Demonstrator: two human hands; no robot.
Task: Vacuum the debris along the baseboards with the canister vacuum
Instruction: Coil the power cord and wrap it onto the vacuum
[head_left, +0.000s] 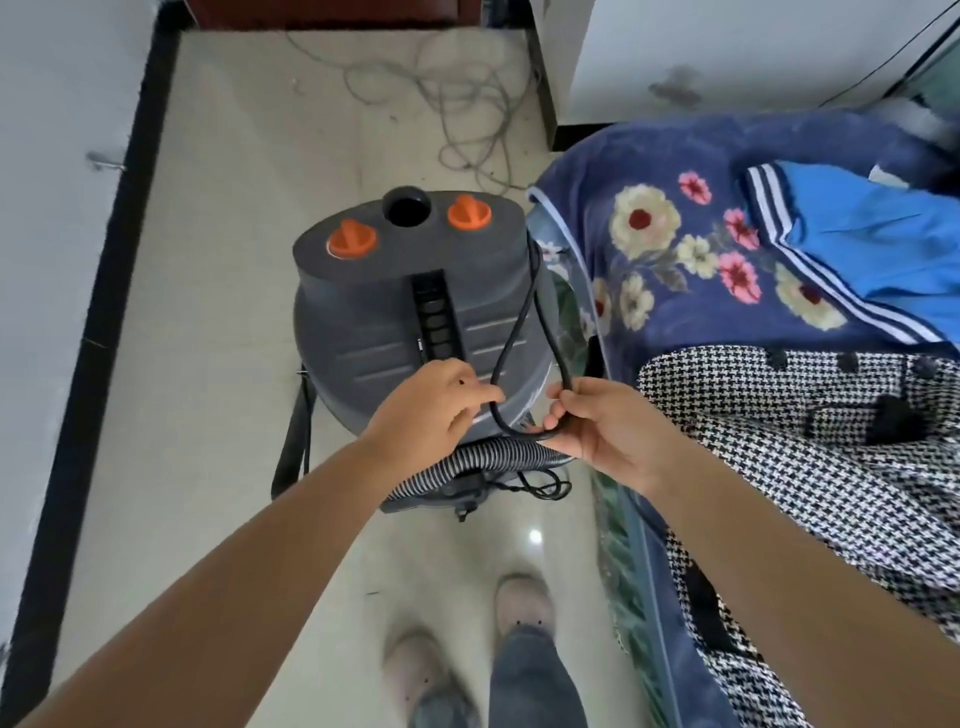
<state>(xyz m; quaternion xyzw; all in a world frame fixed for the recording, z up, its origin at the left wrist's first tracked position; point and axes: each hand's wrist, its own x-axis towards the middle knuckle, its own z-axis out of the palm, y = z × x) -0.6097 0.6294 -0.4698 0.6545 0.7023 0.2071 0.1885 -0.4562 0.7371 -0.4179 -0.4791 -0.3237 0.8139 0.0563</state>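
Grey plastic canister vacuum (415, 306) stands on the tiled floor (223, 260) beside the bed (727, 291). Both hands, left hand (423, 410) and right hand (605, 428), pinch its black power cord (524, 332), apparently unwinding it before cleaning along the black baseboard (104, 249).

Pale glossy floor tiles (218, 291) run between white walls (47, 156) edged with a black baseboard (88, 332). A bed (613, 467) on the right carries a blue floral blanket (675, 249), a blue garment (872, 244) and a houndstooth coat (779, 457). Daylight glints off the floor.
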